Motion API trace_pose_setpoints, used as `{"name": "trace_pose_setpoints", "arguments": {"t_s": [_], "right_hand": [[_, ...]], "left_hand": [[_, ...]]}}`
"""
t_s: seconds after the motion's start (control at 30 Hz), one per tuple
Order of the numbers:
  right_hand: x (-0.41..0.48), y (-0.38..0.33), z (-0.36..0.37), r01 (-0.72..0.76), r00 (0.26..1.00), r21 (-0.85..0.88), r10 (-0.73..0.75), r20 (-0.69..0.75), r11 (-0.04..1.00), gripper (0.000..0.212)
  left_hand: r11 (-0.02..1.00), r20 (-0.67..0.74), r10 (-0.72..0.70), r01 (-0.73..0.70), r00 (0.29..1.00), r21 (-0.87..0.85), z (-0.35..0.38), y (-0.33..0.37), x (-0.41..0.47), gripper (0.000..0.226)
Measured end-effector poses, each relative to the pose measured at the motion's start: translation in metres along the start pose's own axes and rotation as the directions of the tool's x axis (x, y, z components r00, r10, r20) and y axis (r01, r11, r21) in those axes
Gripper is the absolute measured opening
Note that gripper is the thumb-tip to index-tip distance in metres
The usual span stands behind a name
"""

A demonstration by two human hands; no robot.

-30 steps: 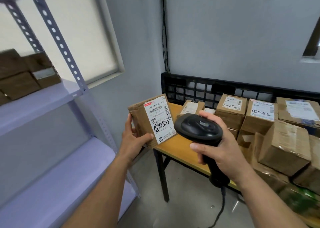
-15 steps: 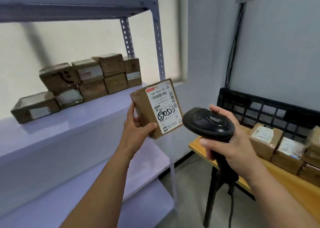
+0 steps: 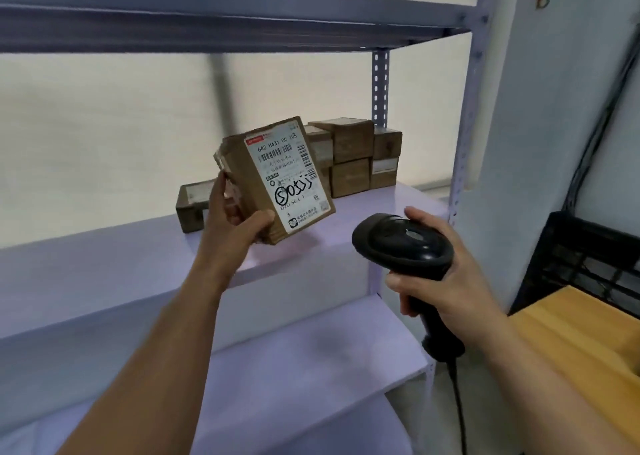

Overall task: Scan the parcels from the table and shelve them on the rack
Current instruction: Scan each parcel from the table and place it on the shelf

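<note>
Cardboard-brown, the parcel (image 3: 268, 191) is hanging tilted in the air above the front part of the rack's middle shelf (image 3: 104, 267), touching no shelf. My left hand (image 3: 232, 226) is gripping it at its lower left corner, thumb curling onto the front face and fingers wrapping the left side.

Bare shelf surface is stretching below it and away toward 9 o'clock. At 2 o'clock from the parcel, stacked parcels (image 3: 353, 156) are filling the back right corner. One low parcel (image 3: 190, 205) is lying behind my hand at 9 o'clock. The upper shelf (image 3: 207, 21) is running overhead at 12 o'clock, well apart from the parcel's top edge, and the rack's front post (image 3: 467, 108) is standing at 3 o'clock.

The parcel's white label (image 3: 287, 177) is facing me, showing barcodes, printed digits and a black marker scrawl with its first character circled.

At 4 o'clock my right hand (image 3: 446, 281) is curling round the handle of a black scanner (image 3: 401, 243), near the parcel but apart from it, its cable (image 3: 457, 402) dropping toward 6 o'clock. Farther right, the table (image 3: 571, 343) corner and a black crate (image 3: 588, 257) are closing that side.
</note>
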State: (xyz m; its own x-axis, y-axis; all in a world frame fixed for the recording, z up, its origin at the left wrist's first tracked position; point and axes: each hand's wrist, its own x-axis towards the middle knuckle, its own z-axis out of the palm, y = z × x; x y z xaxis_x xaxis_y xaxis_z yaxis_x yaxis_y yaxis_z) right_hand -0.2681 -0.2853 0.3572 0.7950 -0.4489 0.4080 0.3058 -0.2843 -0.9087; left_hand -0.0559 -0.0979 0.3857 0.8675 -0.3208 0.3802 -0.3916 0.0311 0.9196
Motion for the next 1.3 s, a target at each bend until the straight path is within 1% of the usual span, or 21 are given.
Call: {"name": "trace_pose_setpoints", "arguments": {"t_s": [0.1, 0.2, 0.27, 0.3, 0.4, 0.43, 0.57, 0.7, 0.77, 0.83, 0.9, 0.97, 1.03, 1.1, 1.17, 1.3], "right_hand": [[0.018, -0.002, 0.033, 0.007, 0.999, 0.006, -0.008, 0.035, 1.0, 0.078], [0.034, -0.003, 0.061, 0.006, 0.998, 0.003, -0.006, 0.066, 1.0, 0.077], [0.043, 0.0, 0.076, 0.008, 0.997, 0.019, -0.01, 0.08, 1.0, 0.076], [0.048, 0.001, 0.083, 0.008, 0.996, 0.022, -0.01, 0.087, 1.0, 0.076], [0.06, 0.005, 0.101, -0.004, 0.995, 0.022, 0.001, 0.103, 1.0, 0.075], [0.064, 0.007, 0.106, -0.01, 0.994, 0.02, 0.007, 0.105, 1.0, 0.075], [0.077, 0.014, 0.119, -0.028, 0.993, 0.0, 0.028, 0.111, 1.0, 0.076], [0.088, 0.021, 0.125, -0.032, 0.992, -0.004, 0.033, 0.121, 0.999, 0.076], [0.093, 0.024, 0.126, -0.037, 0.991, -0.011, 0.038, 0.125, 0.999, 0.076], [0.096, 0.027, 0.126, -0.042, 0.991, -0.022, 0.044, 0.129, 0.999, 0.076], [0.099, 0.028, 0.123, -0.052, 0.99, -0.03, 0.055, 0.131, 0.998, 0.076], [0.101, 0.029, 0.119, -0.058, 0.99, -0.032, 0.061, 0.127, 0.998, 0.076], [0.103, 0.032, 0.116, -0.063, 0.991, -0.026, 0.066, 0.12, 0.998, 0.076], [0.106, 0.035, 0.114, -0.066, 0.991, -0.02, 0.068, 0.117, 0.998, 0.076], [0.107, 0.037, 0.112, -0.067, 0.991, -0.013, 0.068, 0.117, 0.998, 0.076], [0.109, 0.043, 0.109, -0.078, 0.991, 0.004, 0.077, 0.113, 0.997, 0.077]], "left_hand": [[1.0, -0.058, -0.029, 0.028, 0.998, -0.001, -0.037, -0.004, 0.021, 0.089], [0.998, -0.1, -0.057, 0.058, 0.993, 0.01, -0.07, -0.01, 0.04, 0.086], [0.997, -0.108, -0.08, 0.081, 0.991, 0.002, -0.088, -0.014, 0.052, 0.09], [0.996, -0.114, -0.091, 0.091, 0.989, -0.001, -0.097, -0.016, 0.058, 0.088], [0.992, -0.131, -0.126, 0.125, 0.983, -0.016, -0.115, -0.023, 0.081, 0.061], [0.991, -0.138, -0.136, 0.134, 0.981, -0.019, -0.119, -0.024, 0.089, 0.056], [0.979, -0.147, -0.201, 0.205, 0.969, 0.012, -0.129, -0.029, 0.124, 0.051], [0.958, -0.082, -0.275, 0.28, 0.958, 0.059, -0.126, -0.034, 0.147, 0.048], [0.952, -0.078, -0.297, 0.301, 0.952, 0.053, -0.123, -0.038, 0.156, 0.046], [0.957, -0.112, -0.273, 0.281, 0.956, 0.065, -0.123, -0.043, 0.163, 0.052], [0.97, -0.155, -0.225, 0.235, 0.962, 0.056, -0.121, -0.047, 0.169, 0.067], [0.981, -0.183, -0.162, 0.178, 0.97, 0.075, -0.115, -0.049, 0.168, 0.073], [0.978, -0.148, -0.118, 0.141, 0.982, 0.153, -0.111, -0.056, 0.169, 0.08], [0.974, -0.109, -0.095, 0.115, 0.989, 0.195, -0.108, -0.062, 0.169, 0.092], [0.969, -0.126, -0.079, 0.105, 0.989, 0.222, -0.106, -0.066, 0.17, 0.092], [0.959, -0.149, -0.035, 0.075, 0.988, 0.273, -0.1, -0.068, 0.173, 0.082]]}}
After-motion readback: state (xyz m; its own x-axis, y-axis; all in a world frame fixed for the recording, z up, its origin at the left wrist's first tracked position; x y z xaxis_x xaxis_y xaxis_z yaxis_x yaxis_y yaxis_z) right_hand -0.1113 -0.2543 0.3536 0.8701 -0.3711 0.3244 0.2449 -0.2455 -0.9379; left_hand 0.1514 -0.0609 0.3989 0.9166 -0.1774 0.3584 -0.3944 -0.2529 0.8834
